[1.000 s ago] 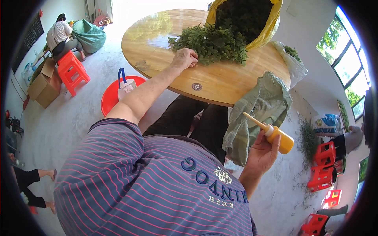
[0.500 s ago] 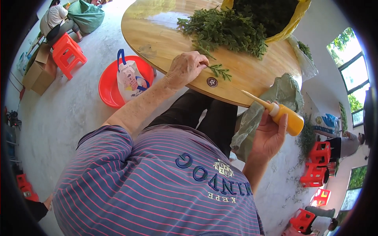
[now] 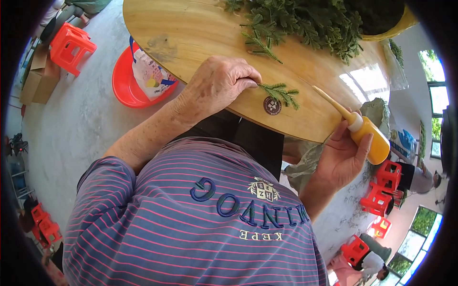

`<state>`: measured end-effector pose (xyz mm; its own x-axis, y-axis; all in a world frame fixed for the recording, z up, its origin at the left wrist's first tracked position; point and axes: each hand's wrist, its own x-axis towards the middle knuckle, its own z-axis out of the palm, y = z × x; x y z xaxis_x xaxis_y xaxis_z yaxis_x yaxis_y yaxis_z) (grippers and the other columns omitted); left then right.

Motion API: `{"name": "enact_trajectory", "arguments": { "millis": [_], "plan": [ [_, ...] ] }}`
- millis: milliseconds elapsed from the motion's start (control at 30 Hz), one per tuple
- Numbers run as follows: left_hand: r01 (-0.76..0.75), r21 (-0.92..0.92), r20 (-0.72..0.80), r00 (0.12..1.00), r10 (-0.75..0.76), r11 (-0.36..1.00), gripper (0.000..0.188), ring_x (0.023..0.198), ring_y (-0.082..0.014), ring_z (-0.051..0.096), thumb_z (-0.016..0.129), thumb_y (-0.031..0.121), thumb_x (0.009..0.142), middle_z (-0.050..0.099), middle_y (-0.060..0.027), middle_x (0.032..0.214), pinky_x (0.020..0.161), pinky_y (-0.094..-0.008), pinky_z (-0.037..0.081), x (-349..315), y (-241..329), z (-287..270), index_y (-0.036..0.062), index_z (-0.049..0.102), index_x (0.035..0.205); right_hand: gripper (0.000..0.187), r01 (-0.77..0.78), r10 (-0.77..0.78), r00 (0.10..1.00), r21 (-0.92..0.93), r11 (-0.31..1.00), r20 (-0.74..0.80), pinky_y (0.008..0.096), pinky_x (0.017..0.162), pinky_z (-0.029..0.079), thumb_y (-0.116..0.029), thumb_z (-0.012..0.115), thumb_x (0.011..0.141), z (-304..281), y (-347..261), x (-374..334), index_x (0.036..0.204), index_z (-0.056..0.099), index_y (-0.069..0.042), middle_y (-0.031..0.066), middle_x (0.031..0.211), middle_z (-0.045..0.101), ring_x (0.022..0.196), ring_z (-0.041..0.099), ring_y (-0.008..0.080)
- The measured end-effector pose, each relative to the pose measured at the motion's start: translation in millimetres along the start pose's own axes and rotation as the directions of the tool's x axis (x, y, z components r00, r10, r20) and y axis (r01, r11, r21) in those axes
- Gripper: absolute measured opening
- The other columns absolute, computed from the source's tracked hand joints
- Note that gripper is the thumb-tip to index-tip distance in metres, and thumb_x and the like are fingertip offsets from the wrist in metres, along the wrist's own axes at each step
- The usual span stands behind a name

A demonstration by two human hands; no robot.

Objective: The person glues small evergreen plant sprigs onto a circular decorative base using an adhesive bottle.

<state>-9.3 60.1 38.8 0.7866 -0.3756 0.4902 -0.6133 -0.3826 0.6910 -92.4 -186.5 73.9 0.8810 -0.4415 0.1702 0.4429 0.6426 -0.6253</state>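
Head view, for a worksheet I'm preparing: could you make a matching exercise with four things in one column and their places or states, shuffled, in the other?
Things:
1. Squeeze bottle
2. Green needled sprig
3. Red basin
4. Cardboard box

Places or states:
A. Near a red plastic stool
B. Pinched in the left hand
C. With a white bag in it
D. Held in the right hand, nozzle pointing up and to the left

Pairs: 1-D, 2-B, 3-C, 4-A

shirt (image 3: 191,248), lower centre: upside-down blue lettering (image 3: 249,213), pale crest (image 3: 264,189) | tabletop (image 3: 205,28), upper centre: round emblem (image 3: 273,107) | bag (image 3: 144,71), upper left: print (image 3: 151,82)
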Motion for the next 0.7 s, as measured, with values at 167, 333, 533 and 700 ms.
{"name": "enact_trajectory", "arguments": {
  "millis": [167, 333, 533, 700],
  "plan": [
    [-0.002, 0.023, -0.034, 0.999, 0.003, 1.000, 0.013, 0.067, -0.0223, 0.063, 0.069, 0.002, 0.074, 0.065, -0.0103, 0.077, 0.059, -0.0274, 0.050, 11, -11, 11, 0.0013, 0.066, 0.086, 0.041, 0.047, -0.047, 0.999, -0.027, 0.999, 0.011, 0.0388, 0.086, 0.055, -0.019, 0.049, 0.094, -4, 7, 9, 0.123, 0.041, 0.009, 0.0265, 0.122, 0.049, 0.114, 0.049, 0.0408],
    [-0.075, 0.038, -0.107, 0.991, 0.078, 0.996, 0.011, 0.066, -0.0215, 0.063, 0.069, 0.001, 0.073, 0.065, -0.0096, 0.077, 0.058, -0.0274, 0.050, 19, -13, 25, 0.0019, 0.066, 0.084, 0.042, 0.073, -0.074, 0.997, -0.054, 0.996, -0.014, 0.0398, 0.086, 0.055, -0.020, 0.050, 0.094, -9, 4, 9, 0.124, 0.040, 0.008, 0.0271, 0.123, 0.048, 0.116, 0.048, 0.0420],
    [-0.063, 0.104, -0.011, 0.998, 0.065, 0.993, 0.010, 0.067, -0.0222, 0.063, 0.069, 0.001, 0.073, 0.064, -0.0095, 0.077, 0.059, -0.0279, 0.051, 16, -18, 27, 0.0015, 0.065, 0.083, 0.042, 0.056, -0.057, 0.998, -0.034, 0.998, -0.003, 0.0410, 0.089, 0.053, -0.019, 0.050, 0.093, -19, 4, 5, 0.124, 0.039, 0.008, 0.0280, 0.124, 0.047, 0.117, 0.046, 0.0428],
    [-0.062, 0.067, -0.017, 0.998, 0.064, 0.996, 0.010, 0.068, -0.0220, 0.063, 0.068, 0.001, 0.073, 0.064, -0.0096, 0.077, 0.059, -0.0276, 0.050, 17, -18, 27, 0.0012, 0.065, 0.082, 0.040, 0.054, -0.055, 0.998, -0.044, 0.998, -0.029, 0.0405, 0.087, 0.054, -0.019, 0.050, 0.094, -19, 5, 5, 0.123, 0.041, 0.006, 0.0273, 0.124, 0.047, 0.116, 0.047, 0.0418]
  ]
}}
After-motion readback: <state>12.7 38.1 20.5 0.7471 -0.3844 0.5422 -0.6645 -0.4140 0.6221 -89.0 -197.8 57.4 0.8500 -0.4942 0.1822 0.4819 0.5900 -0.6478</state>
